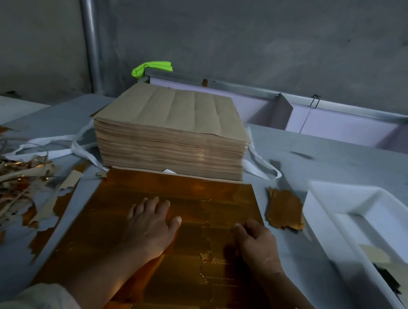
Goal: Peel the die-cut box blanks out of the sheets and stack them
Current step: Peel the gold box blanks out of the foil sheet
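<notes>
Just in front of the tall stack of brown card sheets (169, 135) lies the shiny gold die-cut foil sheet (193, 193), its far edge touching the stack's foot. The left hand (151, 220) presses flat on it, fingers straight and holding nothing. The right hand (256, 241) rests beside it with fingers curled, tips down on a cut line; whether they have an edge nipped cannot be told. Judging by this, a blank is about to be freed: next the right hand must lift an edge while the left pins the sheet. A small pile of peeled gold blanks (284, 209) sits front-right of the stack.
</notes>
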The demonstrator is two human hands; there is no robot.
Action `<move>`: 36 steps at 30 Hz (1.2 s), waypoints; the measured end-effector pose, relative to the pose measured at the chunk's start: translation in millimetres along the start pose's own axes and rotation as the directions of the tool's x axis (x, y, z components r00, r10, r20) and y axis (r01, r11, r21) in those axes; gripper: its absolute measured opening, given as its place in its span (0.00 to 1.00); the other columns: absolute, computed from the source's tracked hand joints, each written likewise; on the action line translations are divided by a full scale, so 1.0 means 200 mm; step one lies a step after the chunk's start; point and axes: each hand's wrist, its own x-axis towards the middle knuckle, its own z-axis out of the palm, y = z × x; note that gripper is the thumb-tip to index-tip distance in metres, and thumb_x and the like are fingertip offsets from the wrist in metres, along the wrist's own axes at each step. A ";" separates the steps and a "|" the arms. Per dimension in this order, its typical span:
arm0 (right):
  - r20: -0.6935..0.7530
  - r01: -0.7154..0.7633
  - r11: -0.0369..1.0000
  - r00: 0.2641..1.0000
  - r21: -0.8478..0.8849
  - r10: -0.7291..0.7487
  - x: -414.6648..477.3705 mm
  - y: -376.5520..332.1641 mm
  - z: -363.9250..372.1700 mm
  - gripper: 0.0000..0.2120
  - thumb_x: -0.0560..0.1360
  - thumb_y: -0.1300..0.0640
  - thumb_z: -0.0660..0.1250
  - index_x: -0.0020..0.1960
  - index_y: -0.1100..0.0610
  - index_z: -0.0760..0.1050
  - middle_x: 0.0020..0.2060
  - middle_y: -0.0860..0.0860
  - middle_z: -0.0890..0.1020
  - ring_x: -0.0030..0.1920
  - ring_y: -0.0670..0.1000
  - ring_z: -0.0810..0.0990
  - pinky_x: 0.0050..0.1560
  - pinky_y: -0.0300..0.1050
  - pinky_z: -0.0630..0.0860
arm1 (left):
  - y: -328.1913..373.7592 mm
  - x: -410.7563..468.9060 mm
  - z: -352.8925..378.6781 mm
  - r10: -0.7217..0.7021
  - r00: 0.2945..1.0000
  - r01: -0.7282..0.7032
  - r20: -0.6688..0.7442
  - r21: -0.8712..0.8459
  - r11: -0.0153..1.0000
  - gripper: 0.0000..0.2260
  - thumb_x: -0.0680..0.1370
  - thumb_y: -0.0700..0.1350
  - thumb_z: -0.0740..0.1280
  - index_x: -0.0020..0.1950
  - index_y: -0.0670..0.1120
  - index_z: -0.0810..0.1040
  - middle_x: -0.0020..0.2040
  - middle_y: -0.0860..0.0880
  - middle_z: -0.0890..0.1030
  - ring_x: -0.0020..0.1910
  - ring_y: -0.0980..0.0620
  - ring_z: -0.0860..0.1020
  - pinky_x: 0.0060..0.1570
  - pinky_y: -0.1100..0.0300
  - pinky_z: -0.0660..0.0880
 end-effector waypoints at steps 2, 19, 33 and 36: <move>0.126 -0.051 0.996 0.990 -0.076 0.060 0.04 -0.03 -0.04 0.09 0.81 0.53 0.64 0.44 0.55 0.76 0.32 0.51 0.80 0.27 0.42 0.77 0.29 0.36 0.73 | 0.00 0.02 -0.02 0.000 1.000 -0.001 0.023 0.010 1.000 0.30 0.78 0.68 0.47 0.78 0.56 0.54 0.78 0.49 0.55 0.77 0.45 0.53 0.74 0.46 0.51; 0.127 0.068 0.819 0.992 -0.570 0.006 0.47 -0.22 0.13 0.12 0.83 0.48 0.57 0.44 0.51 0.73 0.41 0.50 0.79 0.42 0.49 0.79 0.41 0.41 0.77 | -0.12 0.40 -0.06 0.028 0.999 -0.028 -0.016 0.004 1.000 0.38 0.75 0.73 0.45 0.79 0.54 0.45 0.80 0.49 0.46 0.78 0.47 0.44 0.75 0.46 0.43; -0.028 0.036 0.635 0.995 -0.772 -0.091 0.46 -0.19 0.45 0.30 0.78 0.31 0.48 0.64 0.51 0.72 0.60 0.51 0.72 0.62 0.53 0.68 0.63 0.52 0.64 | -0.20 0.46 -0.03 0.082 0.993 -0.088 0.088 0.056 0.995 0.59 0.55 0.84 0.33 0.79 0.51 0.38 0.80 0.51 0.40 0.78 0.50 0.38 0.74 0.49 0.39; -0.073 0.014 0.644 0.992 -0.765 -0.108 0.45 -0.19 0.47 0.28 0.79 0.32 0.49 0.64 0.51 0.72 0.59 0.51 0.73 0.61 0.53 0.69 0.63 0.53 0.64 | -0.21 0.46 -0.02 0.083 0.991 -0.090 0.105 0.064 0.994 0.59 0.55 0.84 0.33 0.79 0.51 0.38 0.80 0.51 0.39 0.78 0.50 0.38 0.74 0.48 0.39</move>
